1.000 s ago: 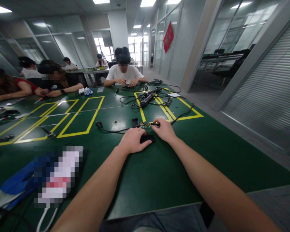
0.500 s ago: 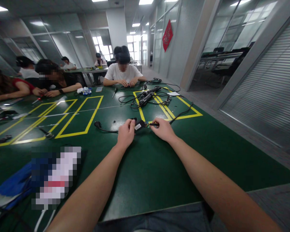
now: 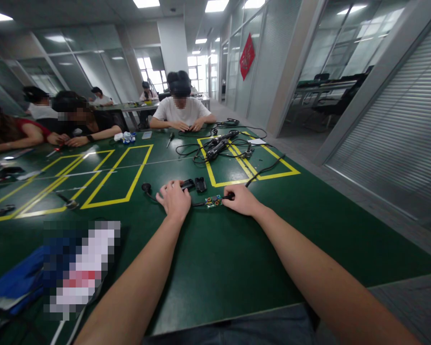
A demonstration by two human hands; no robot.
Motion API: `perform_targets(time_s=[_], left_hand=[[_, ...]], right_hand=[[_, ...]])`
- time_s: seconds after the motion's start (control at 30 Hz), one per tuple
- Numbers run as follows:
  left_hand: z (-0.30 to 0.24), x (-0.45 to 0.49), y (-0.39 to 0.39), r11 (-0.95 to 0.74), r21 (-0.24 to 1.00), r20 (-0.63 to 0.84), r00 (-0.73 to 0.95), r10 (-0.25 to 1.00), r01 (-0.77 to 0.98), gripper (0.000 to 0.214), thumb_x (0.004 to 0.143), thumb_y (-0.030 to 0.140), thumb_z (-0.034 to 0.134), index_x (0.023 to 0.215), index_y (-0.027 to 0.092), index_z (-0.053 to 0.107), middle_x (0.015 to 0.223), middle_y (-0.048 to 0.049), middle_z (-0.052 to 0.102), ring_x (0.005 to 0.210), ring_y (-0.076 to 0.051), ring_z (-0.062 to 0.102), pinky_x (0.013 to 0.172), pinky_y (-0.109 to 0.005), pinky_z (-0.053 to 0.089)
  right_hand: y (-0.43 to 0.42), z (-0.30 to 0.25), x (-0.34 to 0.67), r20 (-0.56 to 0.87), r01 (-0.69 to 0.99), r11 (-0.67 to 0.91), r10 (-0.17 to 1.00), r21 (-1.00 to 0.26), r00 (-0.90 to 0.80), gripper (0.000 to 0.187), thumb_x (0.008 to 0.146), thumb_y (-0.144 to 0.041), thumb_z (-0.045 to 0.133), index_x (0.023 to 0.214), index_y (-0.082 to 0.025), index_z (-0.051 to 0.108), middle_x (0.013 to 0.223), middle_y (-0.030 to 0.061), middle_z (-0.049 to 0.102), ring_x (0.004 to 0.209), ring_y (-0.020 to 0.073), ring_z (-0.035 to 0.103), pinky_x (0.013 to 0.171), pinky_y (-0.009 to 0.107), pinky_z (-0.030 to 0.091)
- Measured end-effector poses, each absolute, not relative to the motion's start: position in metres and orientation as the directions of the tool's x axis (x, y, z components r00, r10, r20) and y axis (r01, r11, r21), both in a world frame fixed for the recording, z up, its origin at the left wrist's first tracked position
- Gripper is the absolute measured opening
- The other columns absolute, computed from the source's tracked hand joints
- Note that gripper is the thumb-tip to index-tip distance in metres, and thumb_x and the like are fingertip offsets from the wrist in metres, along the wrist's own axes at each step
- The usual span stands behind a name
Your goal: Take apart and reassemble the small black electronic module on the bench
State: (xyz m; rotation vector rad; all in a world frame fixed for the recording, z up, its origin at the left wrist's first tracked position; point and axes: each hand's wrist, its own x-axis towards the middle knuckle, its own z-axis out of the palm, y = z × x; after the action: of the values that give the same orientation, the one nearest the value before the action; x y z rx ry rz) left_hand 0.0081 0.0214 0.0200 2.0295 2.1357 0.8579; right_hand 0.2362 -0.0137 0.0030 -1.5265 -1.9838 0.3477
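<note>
My left hand (image 3: 175,200) rests low over the table, its outer fingers spread. Its thumb and forefinger are at one half of a black plastic adapter case (image 3: 187,185), seemingly pinching it. The other case half (image 3: 200,184) lies just to the right, hollow side up. A small circuit board (image 3: 213,201) with copper-coloured coils is in the open between my hands. From its left end a black lead runs beneath my left hand, toward a black plug (image 3: 146,188). My right hand (image 3: 241,199) is closed round the black cable (image 3: 230,196) at the board's right end.
Tangled black cables and adapters (image 3: 221,146) lie ahead, among yellow tape outlines (image 3: 233,183) on the green table (image 3: 230,268). A screwdriver (image 3: 170,139) is farther off. A blue-and-white bundle (image 3: 17,278) is at lower left. A co-worker (image 3: 181,112) sits opposite; several others sit leftward.
The case has come off the circuit board and now shows as two separate halves. My left hand has moved left and nearer me; the board, now bare, has shifted slightly toward me.
</note>
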Motion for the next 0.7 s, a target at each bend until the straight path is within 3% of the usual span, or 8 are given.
perform_targets(time_s=[0.13, 0.27, 0.37, 0.5, 0.63, 0.7], left_hand=[[0.021, 0.016, 0.013, -0.284, 0.307, 0.408, 0.144, 0.902, 0.908, 0.029, 0.101, 0.036, 0.06, 0.124, 0.034, 0.078, 0.142, -0.0104, 0.069, 0.135, -0.037, 0.052, 0.123, -0.064, 0.028], [0.023, 0.021, 0.008, -0.484, 0.253, 0.339, 0.391, 0.855, 0.838, 0.032, 0.105, 0.041, 0.054, 0.106, 0.034, 0.085, 0.133, -0.0062, 0.075, 0.13, -0.034, 0.059, 0.126, -0.065, 0.023], [0.025, 0.019, 0.009, -0.529, 0.329, 0.312, 0.438, 0.843, 0.783, 0.041, 0.107, 0.035, 0.046, 0.099, 0.03, 0.085, 0.129, -0.0049, 0.079, 0.125, -0.029, 0.066, 0.126, -0.059, 0.027], [0.024, 0.015, 0.013, -0.583, 0.407, 0.275, 0.514, 0.812, 0.703, 0.046, 0.109, 0.032, 0.038, 0.108, 0.028, 0.084, 0.121, -0.0036, 0.083, 0.119, -0.024, 0.072, 0.126, -0.05, 0.034], [0.023, 0.012, 0.015, -0.616, 0.425, 0.297, 0.541, 0.787, 0.663, 0.042, 0.107, 0.035, 0.043, 0.098, 0.026, 0.083, 0.116, -0.0041, 0.084, 0.113, -0.025, 0.074, 0.118, -0.045, 0.043], [0.023, 0.012, 0.014, -0.607, 0.446, 0.335, 0.507, 0.795, 0.658, 0.033, 0.104, 0.035, 0.05, 0.108, 0.025, 0.081, 0.112, -0.0051, 0.084, 0.111, -0.027, 0.075, 0.113, -0.044, 0.047]], right_hand=[[-0.012, 0.001, 0.239, 0.319, 0.755, 0.314, 0.936, -0.575, -0.147, 0.012, 0.074, -0.024, 0.066, 0.065, -0.023, 0.059, 0.065, -0.0035, 0.061, 0.066, 0.0166, 0.056, 0.066, 0.028, 0.039], [-0.013, -0.001, 0.239, 0.38, 0.738, 0.342, 0.917, -0.582, -0.125, 0.01, 0.073, -0.023, 0.065, 0.066, -0.023, 0.058, 0.066, -0.0034, 0.061, 0.066, 0.0167, 0.056, 0.066, 0.028, 0.041], [-0.015, 0.002, 0.237, 0.395, 0.713, 0.347, 0.912, -0.609, -0.107, 0.005, 0.073, -0.023, 0.063, 0.07, -0.023, 0.059, 0.07, -0.0017, 0.064, 0.067, 0.0175, 0.057, 0.068, 0.029, 0.043], [-0.018, 0.005, 0.235, 0.418, 0.676, 0.357, 0.905, -0.645, -0.079, 0.003, 0.073, -0.024, 0.061, 0.072, -0.024, 0.059, 0.073, -0.0003, 0.064, 0.068, 0.0182, 0.057, 0.068, 0.03, 0.044], [-0.018, 0.004, 0.235, 0.443, 0.675, 0.353, 0.896, -0.647, -0.044, 0.004, 0.073, -0.024, 0.061, 0.076, -0.024, 0.06, 0.074, -0.0008, 0.063, 0.07, 0.0189, 0.057, 0.07, 0.03, 0.046], [-0.017, 0.003, 0.234, 0.447, 0.669, 0.35, 0.894, -0.656, -0.029, 0.007, 0.074, -0.024, 0.062, 0.081, -0.024, 0.062, 0.076, -0.0007, 0.065, 0.071, 0.019, 0.058, 0.072, 0.03, 0.047]])
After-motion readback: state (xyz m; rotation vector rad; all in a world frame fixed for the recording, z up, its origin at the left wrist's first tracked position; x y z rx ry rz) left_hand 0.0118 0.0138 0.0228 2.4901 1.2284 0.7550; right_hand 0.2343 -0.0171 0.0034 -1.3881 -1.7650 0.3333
